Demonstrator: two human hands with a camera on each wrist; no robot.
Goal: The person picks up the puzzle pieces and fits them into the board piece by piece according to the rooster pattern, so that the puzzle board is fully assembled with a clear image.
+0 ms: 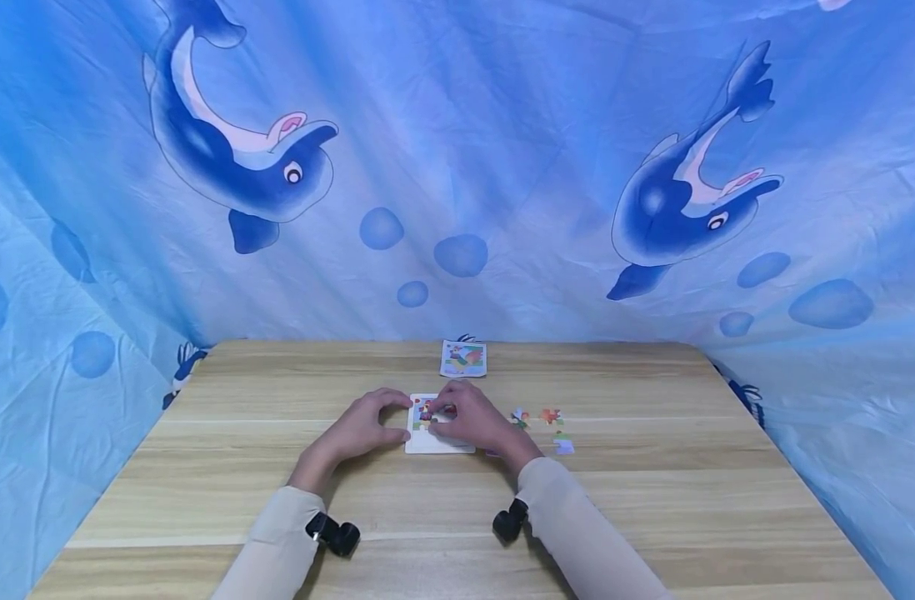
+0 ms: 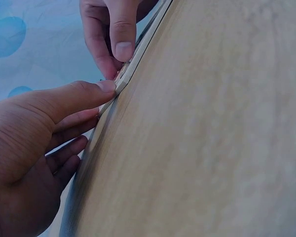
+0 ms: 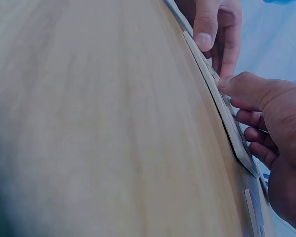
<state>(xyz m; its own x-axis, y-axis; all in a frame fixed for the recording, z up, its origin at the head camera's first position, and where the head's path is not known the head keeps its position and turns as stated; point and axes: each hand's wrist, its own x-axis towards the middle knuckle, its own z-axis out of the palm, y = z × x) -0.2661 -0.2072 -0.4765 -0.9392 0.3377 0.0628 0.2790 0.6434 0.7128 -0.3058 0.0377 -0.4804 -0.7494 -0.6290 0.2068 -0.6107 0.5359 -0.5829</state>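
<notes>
Booth-like space within dolphin-print cloth (image 1: 532, 125)

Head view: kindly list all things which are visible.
Puzzle tray: one, white, table's middle
Inset pieces: count unclear, multicoloured, in tray
Loose pieces: several, multicoloured, right of tray
Picture card: one, multicoloured, beyond tray
Table: one, brown, under hands
Cloth backdrop: one, blue, behind table
Large dolphins: two, mostly blue, on backdrop
Bubbles: several, blue, on backdrop
Wrist cameras: two, black, on wrists
Sleeves: two, beige, forearms
Left hand: one, at tray's left edge
Right hand: one, over tray
</notes>
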